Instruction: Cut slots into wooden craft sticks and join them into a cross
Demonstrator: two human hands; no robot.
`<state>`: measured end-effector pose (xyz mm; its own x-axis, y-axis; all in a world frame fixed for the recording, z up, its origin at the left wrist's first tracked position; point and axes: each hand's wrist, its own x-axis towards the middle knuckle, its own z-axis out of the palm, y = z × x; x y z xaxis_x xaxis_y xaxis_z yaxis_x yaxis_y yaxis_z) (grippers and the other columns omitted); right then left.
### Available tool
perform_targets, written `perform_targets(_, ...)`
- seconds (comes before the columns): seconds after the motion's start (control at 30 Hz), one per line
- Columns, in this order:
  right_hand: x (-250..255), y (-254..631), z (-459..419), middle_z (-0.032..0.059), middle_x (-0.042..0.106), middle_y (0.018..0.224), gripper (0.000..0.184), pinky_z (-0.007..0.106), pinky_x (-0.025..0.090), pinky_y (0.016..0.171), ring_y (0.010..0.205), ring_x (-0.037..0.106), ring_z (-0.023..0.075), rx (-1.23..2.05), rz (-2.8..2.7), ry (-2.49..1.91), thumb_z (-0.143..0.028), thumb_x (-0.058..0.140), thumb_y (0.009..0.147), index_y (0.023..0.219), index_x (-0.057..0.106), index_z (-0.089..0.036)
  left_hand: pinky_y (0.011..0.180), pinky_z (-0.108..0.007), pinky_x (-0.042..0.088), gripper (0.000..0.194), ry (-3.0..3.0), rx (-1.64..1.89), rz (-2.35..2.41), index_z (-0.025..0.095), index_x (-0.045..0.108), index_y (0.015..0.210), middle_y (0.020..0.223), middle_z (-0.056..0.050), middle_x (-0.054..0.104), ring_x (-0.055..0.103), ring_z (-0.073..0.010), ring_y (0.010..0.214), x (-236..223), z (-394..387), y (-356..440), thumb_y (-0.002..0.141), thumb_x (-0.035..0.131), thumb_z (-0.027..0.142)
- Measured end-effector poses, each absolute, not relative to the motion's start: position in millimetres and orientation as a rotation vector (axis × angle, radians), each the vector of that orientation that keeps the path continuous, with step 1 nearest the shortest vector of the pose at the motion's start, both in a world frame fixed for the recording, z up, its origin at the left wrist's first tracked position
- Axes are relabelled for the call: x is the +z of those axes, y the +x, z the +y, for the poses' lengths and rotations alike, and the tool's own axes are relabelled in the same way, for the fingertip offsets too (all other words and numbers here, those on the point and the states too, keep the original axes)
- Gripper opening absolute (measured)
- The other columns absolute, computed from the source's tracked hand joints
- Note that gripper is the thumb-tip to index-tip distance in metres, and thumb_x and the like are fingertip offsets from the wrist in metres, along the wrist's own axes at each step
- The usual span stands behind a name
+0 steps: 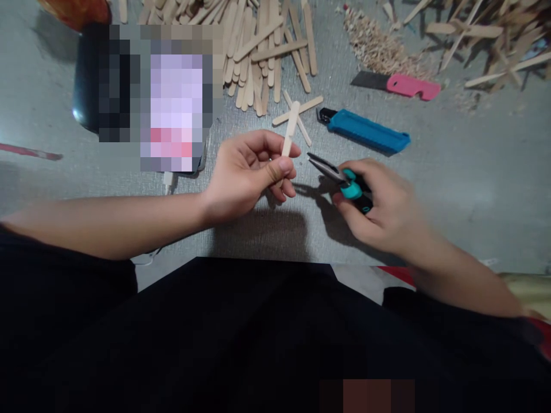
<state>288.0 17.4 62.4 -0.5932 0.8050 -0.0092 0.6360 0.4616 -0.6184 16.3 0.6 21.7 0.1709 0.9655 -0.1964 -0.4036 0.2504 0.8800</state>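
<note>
Between the thumb and fingers of my left hand (253,166) a wooden craft stick (291,129) is pinched, standing up with a notch cut in one side. My right hand (379,206) is wrapped round a pair of pliers (329,168) with teal and black handles; their dark jaws point toward the stick but do not touch it. Just beyond the held stick, crossed craft sticks (307,108) lie on the table. A blue box cutter (368,131) rests above my right hand, and a pink-handled blade (413,86) lies behind it.
A large pile of craft sticks (258,69) spreads across the back. Wood shavings (379,46) are heaped at the back right, beside several crossed-stick pieces (495,34). On the left are a phone (176,109) with a cable plugged in, a dark rounded object (88,86) and a red strip (30,151).
</note>
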Motion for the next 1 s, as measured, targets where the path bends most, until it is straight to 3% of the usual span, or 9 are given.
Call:
perform_targets(0.13, 54.4, 291.1, 21.5, 0.0155, 0.076, 0.142, 0.042, 0.069, 0.058, 0.111, 0.134, 0.071, 0.0461, 0.705, -2.551, -1.272, -0.029, 0.062, 0.106, 0.148, 0.065, -0.038, 0.048, -0.022, 0.063, 0.058, 0.75, 1.105, 0.859, 0.016, 0.076, 0.102, 0.074, 0.001, 0.078, 0.078, -0.0145, 0.057, 19.8, 0.7, 16.8, 0.077, 0.108, 0.058)
perform_targets(0.2, 49.9, 293.7, 23.6, 0.0183, 0.076, 0.145, 0.047, 0.07, 0.058, 0.112, 0.136, 0.071, 0.0483, 0.64, -2.555, -1.233, -0.028, 0.066, 0.104, 0.151, 0.063, -0.033, 0.048, -0.021, 0.062, 0.056, 0.732, 1.096, 0.846, 0.016, 0.077, 0.101, 0.074, 0.001, 0.079, 0.078, -0.0141, 0.057, 19.3, 0.6, 17.1, 0.078, 0.108, 0.057)
perform_targets(0.27, 45.7, 295.7, 25.0, 0.0218, 0.077, 0.138, 0.046, 0.07, 0.06, 0.105, 0.13, 0.074, 0.0494, 0.528, -2.525, -1.166, -0.025, 0.067, 0.103, 0.149, 0.064, -0.025, 0.047, -0.02, 0.062, 0.054, 0.712, 1.1, 0.835, 0.015, 0.078, 0.102, 0.074, 0.001, 0.079, 0.079, -0.014, 0.057, 19.1, 0.4, 17.3, 0.079, 0.108, 0.054)
perform_targets(0.33, 42.3, 296.7, 26.2, 0.024, 0.077, 0.142, 0.045, 0.068, 0.061, 0.108, 0.133, 0.073, 0.0488, 0.516, -2.588, -1.179, -0.024, 0.067, 0.104, 0.15, 0.063, -0.025, 0.047, -0.02, 0.062, 0.052, 0.703, 1.107, 0.828, 0.014, 0.079, 0.102, 0.074, 0.001, 0.078, 0.079, -0.014, 0.058, 19.0, 0.2, 17.4, 0.08, 0.108, 0.052)
perform_targets(0.53, 38.1, 296.8, 29.0, 0.0244, 0.08, 0.13, 0.042, 0.067, 0.065, 0.095, 0.119, 0.078, 0.0497, 0.328, -2.547, -1.096, -0.023, 0.067, 0.101, 0.143, 0.065, -0.021, 0.046, -0.02, 0.062, 0.054, 0.762, 1.109, 0.893, 0.014, 0.08, 0.106, 0.076, 0.0, 0.079, 0.079, -0.0138, 0.058, 19.6, -0.3, 16.1, 0.082, 0.106, 0.054)
perform_targets(0.63, 41.1, 295.6, 28.8, 0.0221, 0.08, 0.129, 0.038, 0.067, 0.065, 0.096, 0.119, 0.078, 0.0482, 0.369, -2.544, -1.143, -0.022, 0.066, 0.103, 0.141, 0.065, -0.024, 0.049, -0.021, 0.065, 0.047, 0.803, 1.12, 0.979, 0.014, 0.08, 0.107, 0.076, 0.0, 0.08, 0.08, -0.0138, 0.06, 21.1, -1.9, 16.1, 0.086, 0.104, 0.049)
perform_targets(0.83, 44.9, 293.2, 28.4, 0.0135, 0.08, 0.11, 0.026, 0.056, 0.064, 0.082, 0.1, 0.079, 0.0389, 0.553, -2.48, -1.096, -0.026, 0.068, 0.099, 0.126, 0.068, -0.027, 0.053, -0.019, 0.067, 0.021, 0.922, 1.106, 1.086, 0.012, 0.082, 0.104, 0.068, 0.002, 0.078, 0.08, -0.0136, 0.058, 24.4, -8.8, 17.6, 0.094, 0.095, 0.024)
perform_targets(1.0, 44.7, 293.0, 26.7, 0.0111, 0.078, 0.106, 0.026, 0.055, 0.061, 0.08, 0.096, 0.077, 0.0374, 0.688, -2.476, -1.126, -0.024, 0.069, 0.1, 0.125, 0.069, -0.031, 0.055, -0.019, 0.068, 0.01, 0.98, 1.094, 1.094, 0.014, 0.082, 0.099, 0.068, 0.002, 0.077, 0.08, -0.0129, 0.058, 20.3, -10.8, 17.5, 0.096, 0.09, 0.019)
